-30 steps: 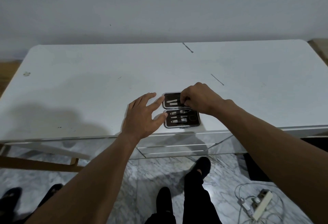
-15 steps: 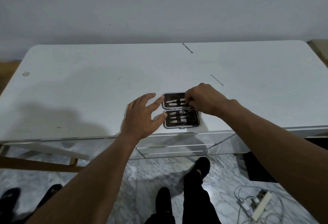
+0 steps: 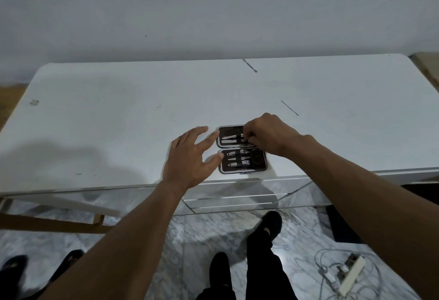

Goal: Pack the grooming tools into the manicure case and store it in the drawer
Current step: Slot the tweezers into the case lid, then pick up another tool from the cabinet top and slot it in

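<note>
The manicure case (image 3: 257, 166) lies opened flat near the front edge of the white table (image 3: 118, 121), dark inside with a light rim. Several metal grooming tools (image 3: 238, 158) sit under straps in its near half, and two more lie in the far half. My left hand (image 3: 192, 157) is spread flat on the table at the case's left side, fingertips touching its rim. My right hand (image 3: 268, 135) covers the right part of the far half, fingers curled and pinching a tool there. Two thin loose tools, one (image 3: 289, 107) beyond my right hand and another (image 3: 250, 65) near the table's back, lie on the tabletop.
A drawer front (image 3: 232, 201) shows below the table edge under the case. A power strip with cables (image 3: 349, 276) lies on the marble floor at the right. My legs and dark shoes (image 3: 266, 230) stand in front of the table. A wall rises behind.
My right hand shifted slightly over the far half of the case, working at a tool there. My left hand stayed in place beside the case.
</note>
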Motion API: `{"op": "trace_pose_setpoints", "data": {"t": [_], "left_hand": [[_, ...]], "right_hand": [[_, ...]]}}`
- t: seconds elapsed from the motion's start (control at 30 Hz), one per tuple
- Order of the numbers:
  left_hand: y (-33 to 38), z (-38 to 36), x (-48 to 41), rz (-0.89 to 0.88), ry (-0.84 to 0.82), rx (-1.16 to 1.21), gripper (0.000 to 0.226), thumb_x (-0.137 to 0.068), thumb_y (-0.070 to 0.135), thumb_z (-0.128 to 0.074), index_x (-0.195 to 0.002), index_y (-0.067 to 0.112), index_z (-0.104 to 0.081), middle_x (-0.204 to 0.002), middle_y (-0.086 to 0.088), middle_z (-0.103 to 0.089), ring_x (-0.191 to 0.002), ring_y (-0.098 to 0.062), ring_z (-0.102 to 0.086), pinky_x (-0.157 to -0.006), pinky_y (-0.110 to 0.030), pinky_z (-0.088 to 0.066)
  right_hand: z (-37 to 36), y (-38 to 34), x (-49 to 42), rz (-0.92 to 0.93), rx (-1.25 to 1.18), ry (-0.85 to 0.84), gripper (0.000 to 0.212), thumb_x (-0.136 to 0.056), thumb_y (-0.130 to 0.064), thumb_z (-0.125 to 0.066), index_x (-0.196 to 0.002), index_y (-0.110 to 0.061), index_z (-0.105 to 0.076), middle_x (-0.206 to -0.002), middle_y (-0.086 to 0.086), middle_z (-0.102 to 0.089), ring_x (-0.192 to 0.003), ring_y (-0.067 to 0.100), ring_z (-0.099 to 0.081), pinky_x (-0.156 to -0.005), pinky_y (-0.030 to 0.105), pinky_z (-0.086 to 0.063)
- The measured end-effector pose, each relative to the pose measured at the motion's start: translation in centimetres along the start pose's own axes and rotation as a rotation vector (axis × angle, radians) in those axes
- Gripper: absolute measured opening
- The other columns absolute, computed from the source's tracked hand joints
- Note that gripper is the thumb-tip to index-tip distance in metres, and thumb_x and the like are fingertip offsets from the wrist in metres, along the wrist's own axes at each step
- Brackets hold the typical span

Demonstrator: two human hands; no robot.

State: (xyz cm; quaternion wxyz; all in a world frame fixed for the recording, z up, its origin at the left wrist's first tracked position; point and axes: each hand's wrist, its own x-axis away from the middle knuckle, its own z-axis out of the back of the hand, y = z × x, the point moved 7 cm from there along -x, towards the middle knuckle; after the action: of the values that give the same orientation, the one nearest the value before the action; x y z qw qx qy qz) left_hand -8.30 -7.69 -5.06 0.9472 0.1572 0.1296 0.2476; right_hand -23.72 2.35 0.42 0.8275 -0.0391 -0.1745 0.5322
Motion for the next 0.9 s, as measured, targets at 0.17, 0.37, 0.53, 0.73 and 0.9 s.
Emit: {"op": "trace_pose_setpoints", "data": {"t": [0.17,0.37,0.53,0.73,0.9], "left_hand": [[0.0,0.0,0.0,0.0,-0.006,0.006,0.056,-0.089,0.061,-0.043,-0.141,0.042,-0.045,-0.146,0.009,-0.045,-0.136,-0.013,-0.037,-0.108,-0.038,-0.029],[0.3,0.2,-0.1,-0.004,-0.013,0.004,0.058,-0.088,0.062,-0.04,-0.142,0.041,-0.045,-0.145,0.007,-0.046,-0.136,-0.015,-0.038,-0.108,-0.039,-0.031],[0.4,0.1,0.1,-0.009,-0.034,-0.015,0.058,-0.089,0.061,-0.039,-0.143,0.041,-0.041,-0.145,0.007,-0.045,-0.135,-0.016,-0.039,-0.107,-0.039,-0.032],[0.8,0.1,0.0,-0.024,-0.058,-0.072,0.058,-0.091,0.058,-0.037,-0.143,0.036,-0.045,-0.144,0.001,-0.048,-0.133,-0.021,-0.043,-0.104,-0.042,-0.037],[0.5,0.2,-1.0,-0.079,-0.133,-0.145,0.06,-0.091,0.062,-0.032,-0.145,0.036,-0.041,-0.141,-0.004,-0.051,-0.129,-0.026,-0.047,-0.099,-0.049,-0.041]], "right_hand": [[0.0,0.2,0.1,-0.012,-0.009,0.004,0.022,-0.087,-0.007,-0.054,-0.099,-0.017,-0.071,-0.099,0.011,-0.071,-0.092,0.031,-0.063,-0.08,0.036,-0.052],[0.1,0.2,0.6,-0.027,-0.019,0.002,0.021,-0.087,-0.009,-0.053,-0.098,-0.015,-0.07,-0.097,0.01,-0.071,-0.092,0.031,-0.063,-0.079,0.037,-0.052],[0.8,0.6,0.7,-0.043,-0.016,0.01,0.018,-0.088,-0.015,-0.052,-0.095,-0.015,-0.069,-0.094,0.008,-0.071,-0.089,0.029,-0.063,-0.078,0.038,-0.053],[2.5,2.1,-1.5,-0.094,0.054,0.081,0.029,-0.092,-0.023,-0.052,-0.114,-0.009,-0.063,-0.113,0.013,-0.067,-0.104,0.033,-0.061,-0.088,0.041,-0.051],[3.8,3.9,-5.6,-0.158,0.062,0.093,0.037,-0.096,-0.023,-0.049,-0.125,-0.001,-0.052,-0.127,0.019,-0.055,-0.117,0.037,-0.053,-0.096,0.042,-0.045]]}}
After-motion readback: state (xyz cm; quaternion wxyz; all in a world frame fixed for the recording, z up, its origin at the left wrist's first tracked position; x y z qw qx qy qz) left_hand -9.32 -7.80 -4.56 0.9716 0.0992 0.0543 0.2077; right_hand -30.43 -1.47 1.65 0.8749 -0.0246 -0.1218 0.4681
